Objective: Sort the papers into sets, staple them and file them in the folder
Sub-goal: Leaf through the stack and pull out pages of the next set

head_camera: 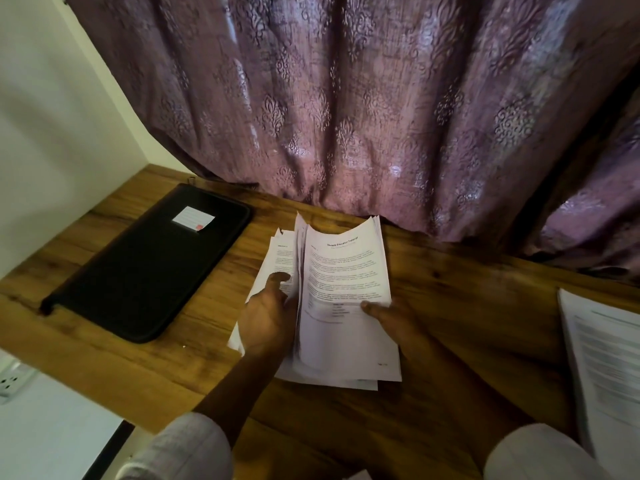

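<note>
Papers like these are light, limp and slick against each other, so I judge this loose stack will fan and slide rather than stay square. It is over the desk, just right of the closed black folder. My right hand pinches the lower right edge, thumb on the top sheet, fingers underneath. My left hand lies on the splayed left sheets, forefinger straight, gripping nothing I can see. The safest hold, I think, is along one long edge through the whole thickness; single corners would crease. A second pile lies far right.
</note>
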